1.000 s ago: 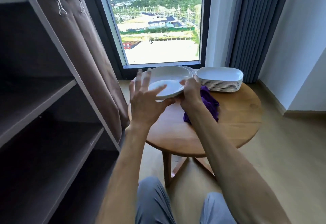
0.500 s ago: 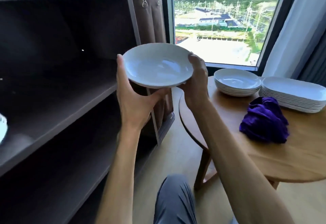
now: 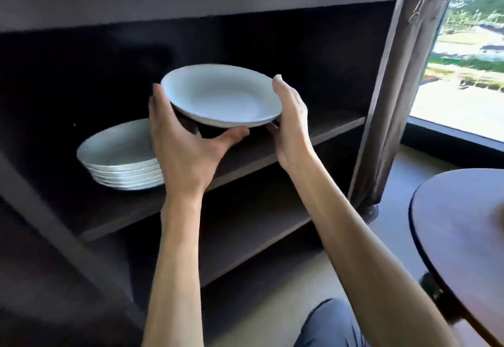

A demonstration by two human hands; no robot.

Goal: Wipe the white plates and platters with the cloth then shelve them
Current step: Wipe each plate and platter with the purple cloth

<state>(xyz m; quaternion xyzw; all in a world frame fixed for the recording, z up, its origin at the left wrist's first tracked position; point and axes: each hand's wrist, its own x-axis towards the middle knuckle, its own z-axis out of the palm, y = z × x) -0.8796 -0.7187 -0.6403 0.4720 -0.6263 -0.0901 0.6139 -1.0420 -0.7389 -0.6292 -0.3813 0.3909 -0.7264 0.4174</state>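
A round white plate (image 3: 218,95) hangs in the air in front of the dark cabinet's middle shelf (image 3: 286,142). My left hand (image 3: 182,144) grips its left rim, with the thumb underneath. My right hand (image 3: 289,120) holds the right rim, fingers under the plate. A stack of several white plates (image 3: 120,155) sits on the same shelf, left of and lower than the held plate. The cloth and the platters are out of view.
A lower shelf (image 3: 245,237) lies beneath. The cabinet's rolled-back fabric cover (image 3: 395,101) hangs at its right post, beside the window (image 3: 469,60). The round wooden table's edge (image 3: 441,237) is at the right. My knee (image 3: 330,325) shows at the bottom.
I have turned left from the table toward the cabinet and carried the plate in both hands up to the middle shelf. The shelved stack has come into view; cloth and platters have left it.
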